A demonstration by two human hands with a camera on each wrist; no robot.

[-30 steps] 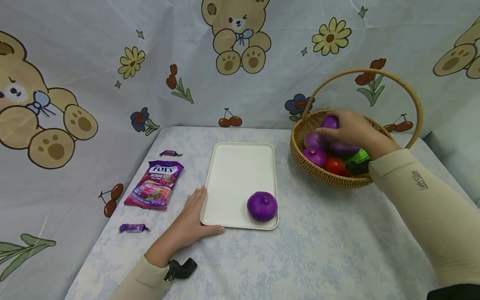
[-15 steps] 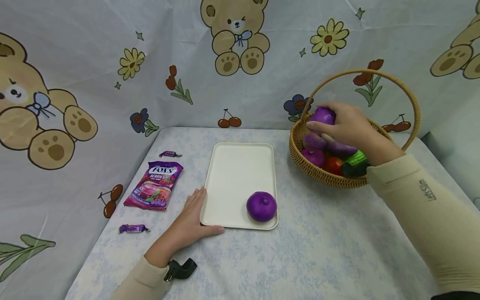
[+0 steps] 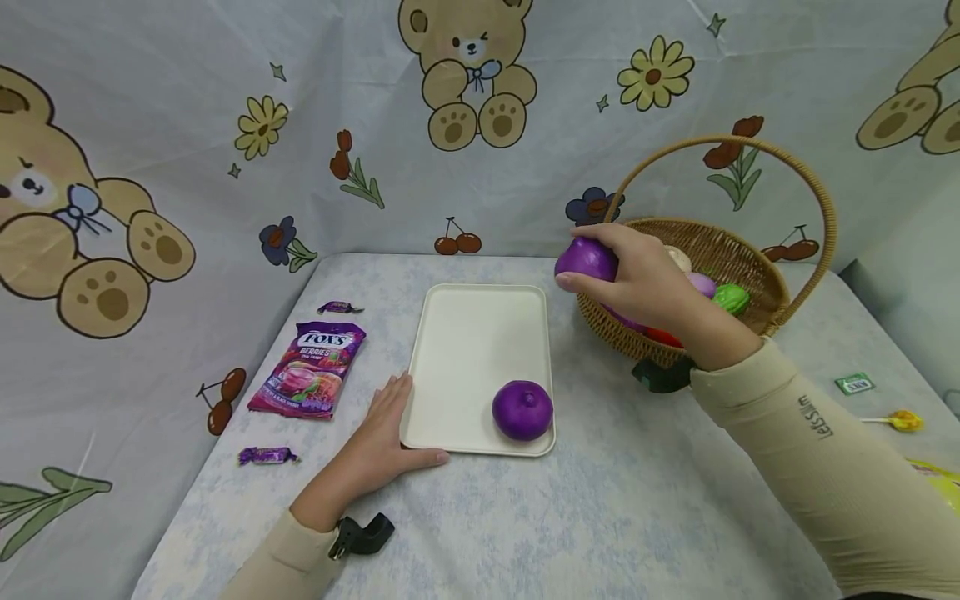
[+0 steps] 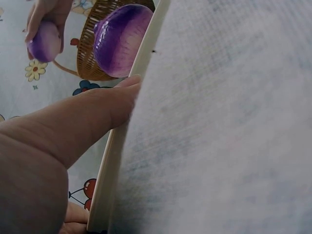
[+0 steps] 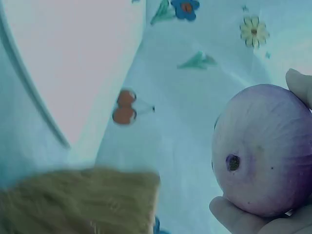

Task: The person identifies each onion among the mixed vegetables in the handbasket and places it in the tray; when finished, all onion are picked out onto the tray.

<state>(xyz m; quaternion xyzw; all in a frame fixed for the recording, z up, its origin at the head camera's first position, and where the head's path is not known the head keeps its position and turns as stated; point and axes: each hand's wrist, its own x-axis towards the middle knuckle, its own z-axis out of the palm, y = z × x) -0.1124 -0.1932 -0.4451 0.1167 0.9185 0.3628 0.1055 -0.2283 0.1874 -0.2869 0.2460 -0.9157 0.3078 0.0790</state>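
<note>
At the far left of the table (image 3: 675, 517), a candy bag (image 3: 308, 369) and two loose wrapped sweets (image 3: 266, 456) are lying well clear of the work. The left hand (image 3: 382, 442) is resting flat at the near left corner of the white tray (image 3: 472, 350), its fingers (image 4: 97, 114) lying straight along the rim, holding nothing and pressing lightly on the edge. One purple onion (image 3: 522, 410) is already sitting in the tray's near right corner.

To the right, the right hand (image 3: 637, 279) is curling its fingers (image 5: 239, 219) around a second purple onion (image 3: 587, 259), carrying it in the air just past the left rim of the basket (image 3: 750, 250), between the basket and the tray's far right corner.

The onion in hand is round and smooth, and the hold appears to be from one side only, so it could be slipping out and bouncing off the table. If it is set down near the first onion, the two may be knocking together and rolling over the tray's low rim. If the left hand is easing off, the light tray could be sliding. The sleeve (image 3: 825, 450) is passing close to the basket's near rim and could be snagging or tipping it.
</note>
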